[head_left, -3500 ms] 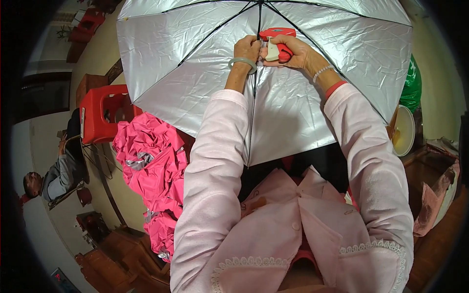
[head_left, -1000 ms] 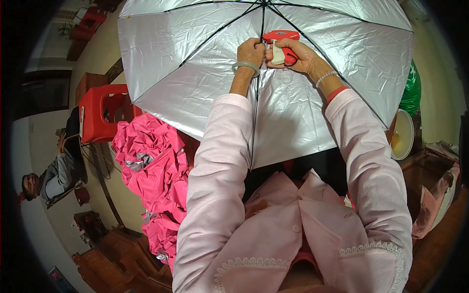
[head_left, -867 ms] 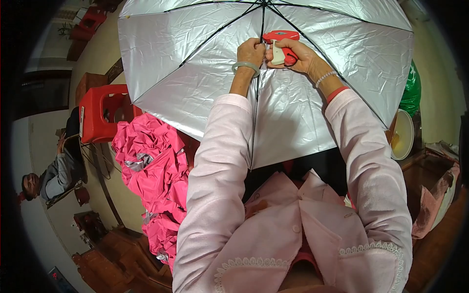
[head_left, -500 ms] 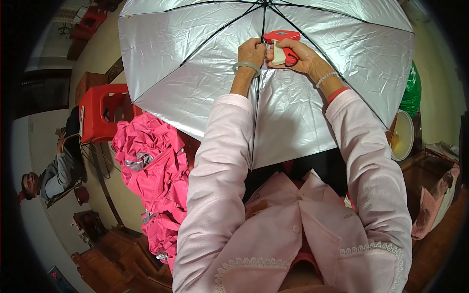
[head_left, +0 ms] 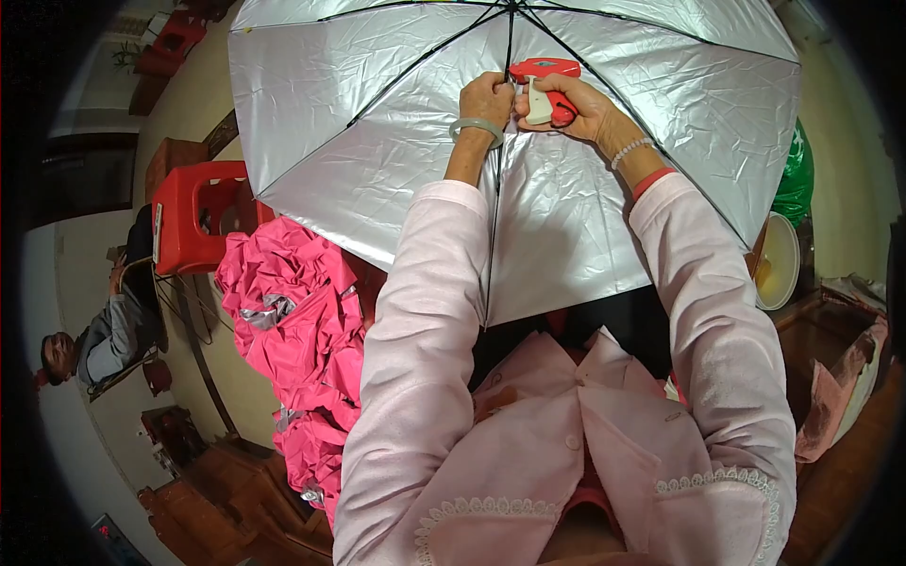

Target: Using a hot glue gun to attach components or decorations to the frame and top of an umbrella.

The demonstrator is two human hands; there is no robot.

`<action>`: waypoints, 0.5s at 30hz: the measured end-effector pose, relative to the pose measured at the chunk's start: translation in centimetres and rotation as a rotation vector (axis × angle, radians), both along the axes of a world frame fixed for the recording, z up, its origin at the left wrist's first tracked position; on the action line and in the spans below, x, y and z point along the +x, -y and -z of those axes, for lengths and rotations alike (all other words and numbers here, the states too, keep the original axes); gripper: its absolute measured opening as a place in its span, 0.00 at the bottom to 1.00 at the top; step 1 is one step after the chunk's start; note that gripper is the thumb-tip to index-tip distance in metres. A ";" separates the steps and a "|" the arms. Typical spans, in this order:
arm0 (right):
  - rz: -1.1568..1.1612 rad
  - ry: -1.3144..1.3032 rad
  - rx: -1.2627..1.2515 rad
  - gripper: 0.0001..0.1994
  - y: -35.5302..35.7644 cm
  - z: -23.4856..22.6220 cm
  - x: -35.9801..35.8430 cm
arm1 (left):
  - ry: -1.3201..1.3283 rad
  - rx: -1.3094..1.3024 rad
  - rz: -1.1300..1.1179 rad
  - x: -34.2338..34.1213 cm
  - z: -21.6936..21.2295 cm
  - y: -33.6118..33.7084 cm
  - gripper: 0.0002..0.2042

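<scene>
An opened umbrella (head_left: 585,222) with a silver lining and thin black ribs spreads in front of me. My left hand (head_left: 484,100) is closed at one rib (head_left: 493,222), pinching the rib and lining; its fingertips are partly hidden. Wrapped around a red and white tagging gun (head_left: 546,68), my right hand (head_left: 590,108) rests just to the right of the left. The gun's narrow red front end points left, close beside my left fingers and the rib. What lies right at its tip is too small to make out.
A heap of crumpled pink fabric (head_left: 293,311) with silver patches lies to my left, by a red plastic stool (head_left: 203,217). Farther left a person (head_left: 113,325) sits on a chair. On the right are a green bag (head_left: 795,179), a pale bucket (head_left: 779,259) and a wooden box (head_left: 819,330).
</scene>
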State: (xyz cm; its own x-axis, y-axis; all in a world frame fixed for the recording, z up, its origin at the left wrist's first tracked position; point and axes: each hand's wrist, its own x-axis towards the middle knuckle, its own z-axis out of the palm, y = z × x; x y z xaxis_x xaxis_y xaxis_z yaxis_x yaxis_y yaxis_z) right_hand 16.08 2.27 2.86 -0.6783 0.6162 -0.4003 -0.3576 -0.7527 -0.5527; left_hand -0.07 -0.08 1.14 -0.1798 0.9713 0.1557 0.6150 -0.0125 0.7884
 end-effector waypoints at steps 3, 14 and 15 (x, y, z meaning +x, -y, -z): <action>-0.003 0.001 -0.001 0.13 0.2 -0.3 -0.1 | -0.009 0.006 0.002 -0.2 0.1 0.0 0.15; 0.013 0.000 -0.005 0.13 0.2 -0.2 0.0 | 0.010 0.026 0.004 -0.2 0.6 -0.2 0.15; 0.005 -0.011 -0.003 0.13 0.1 -0.1 0.0 | 0.006 0.022 0.006 -0.2 0.6 -0.3 0.15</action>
